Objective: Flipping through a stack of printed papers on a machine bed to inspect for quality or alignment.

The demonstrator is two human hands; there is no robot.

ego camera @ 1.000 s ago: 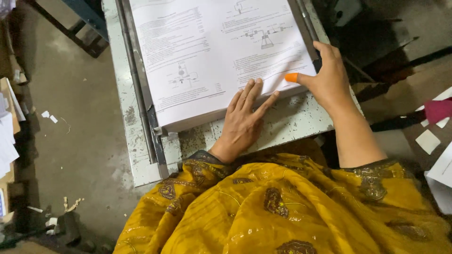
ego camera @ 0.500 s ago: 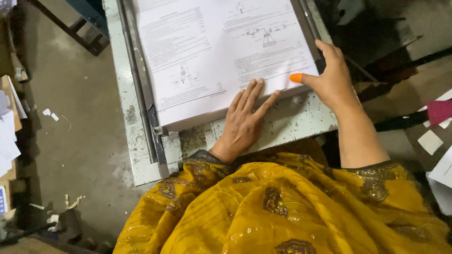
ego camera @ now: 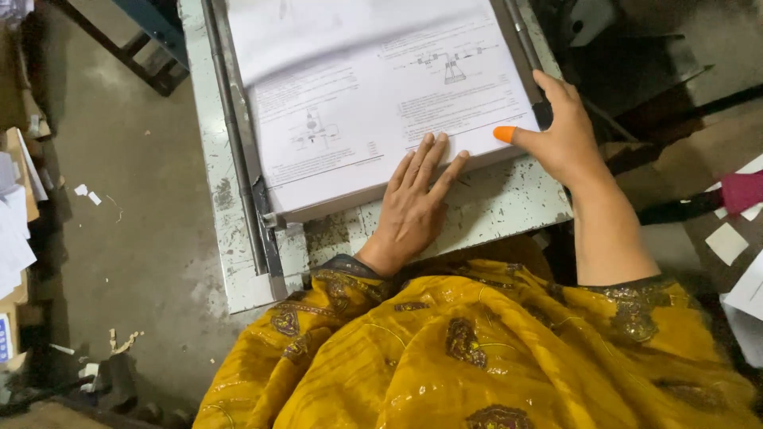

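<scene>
A thick stack of white printed sheets (ego camera: 358, 111) with small diagrams lies on a worn pale metal table (ego camera: 493, 210). My left hand (ego camera: 413, 202) rests flat on the stack's near edge, fingers spread. At the stack's right corner my right hand (ego camera: 560, 131) touches the paper, an orange rubber cap on its thumb. A top sheet near the far edge looks blurred, as if lifting.
A dark metal rail (ego camera: 238, 159) runs along the table's left side. Scraps of paper lie on the grey floor (ego camera: 119, 238) at left, beside stacked paper (ego camera: 16, 230). Loose white sheets and a magenta object (ego camera: 739, 191) lie at right. My yellow patterned garment fills the foreground.
A top sheet at the far part of the stack has moved and is blurred now. Both hands stay at the stack's near edge, shifted slightly.
</scene>
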